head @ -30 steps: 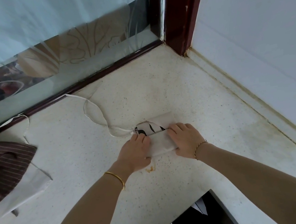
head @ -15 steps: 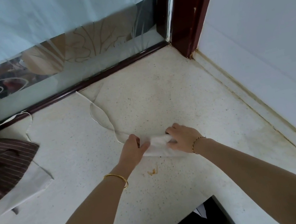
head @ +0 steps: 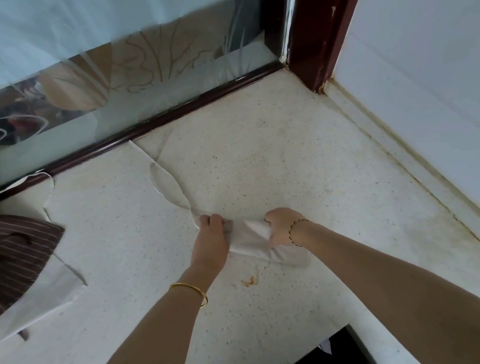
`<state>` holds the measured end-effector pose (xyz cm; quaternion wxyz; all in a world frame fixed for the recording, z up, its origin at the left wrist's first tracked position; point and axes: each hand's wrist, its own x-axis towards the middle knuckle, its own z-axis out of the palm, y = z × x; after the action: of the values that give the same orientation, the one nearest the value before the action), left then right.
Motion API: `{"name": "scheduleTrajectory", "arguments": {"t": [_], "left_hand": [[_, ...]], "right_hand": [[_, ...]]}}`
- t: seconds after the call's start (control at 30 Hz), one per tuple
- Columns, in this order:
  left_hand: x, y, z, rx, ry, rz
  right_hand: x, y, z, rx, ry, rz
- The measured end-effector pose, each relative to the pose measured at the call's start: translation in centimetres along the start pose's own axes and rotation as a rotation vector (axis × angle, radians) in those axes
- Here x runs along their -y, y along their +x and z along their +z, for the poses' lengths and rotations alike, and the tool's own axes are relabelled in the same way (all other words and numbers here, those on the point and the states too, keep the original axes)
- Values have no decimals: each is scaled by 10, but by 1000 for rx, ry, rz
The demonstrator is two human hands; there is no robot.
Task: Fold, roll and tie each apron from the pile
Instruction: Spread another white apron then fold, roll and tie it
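Your left hand (head: 210, 240) grips the left end of the rolled apron (head: 248, 238), fingers curled over its top edge, and your right hand (head: 283, 227) is clenched round the right end, thumb underneath and knuckles up. The roll is white and lies on the counter (head: 293, 173) between your two hands, near the middle of the view, its lower right edge trailing onto the speckled stone under your right wrist. One strap (head: 167, 186) runs from the left end of the roll, just by your left fingers, in a loose loop back toward the dark window frame (head: 161, 122). At the far left lies the pile (head: 4, 260) (brown striped cloth on top of white cloth), well apart from the roll, with another thin white strap (head: 46, 207) curling from it up to the frame. A small orange stain (head: 250, 280) marks the counter just below the roll, between your forearms. You wear a gold bangle (head: 191, 292) on the left wrist and a thin chain (head: 294, 229) on the right
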<state>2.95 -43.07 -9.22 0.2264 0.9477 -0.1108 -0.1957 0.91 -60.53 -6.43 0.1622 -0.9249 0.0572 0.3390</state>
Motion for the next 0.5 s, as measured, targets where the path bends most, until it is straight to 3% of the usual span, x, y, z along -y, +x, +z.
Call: {"name": "scheduleTrajectory", "arguments": {"t": [0.13,0.27,0.33,0.43,0.5], "left_hand": [[-6,5,-4,23,117,30],[-8,8,-12,-34,277,115],[-11,6,-18,15,119,89],[-14,2,-36,174,-410,-45],[-16,-4,-49,207,-590,-88]], "right_hand": [[-8,-10,4,-84,166,-31],[-15,-18,-1,-52,333,-79],[-21,-21,-4,-23,471,-63],[-26,-29,-7,22,774,-18],[-25,-31,-7,39,998,-18]]}}
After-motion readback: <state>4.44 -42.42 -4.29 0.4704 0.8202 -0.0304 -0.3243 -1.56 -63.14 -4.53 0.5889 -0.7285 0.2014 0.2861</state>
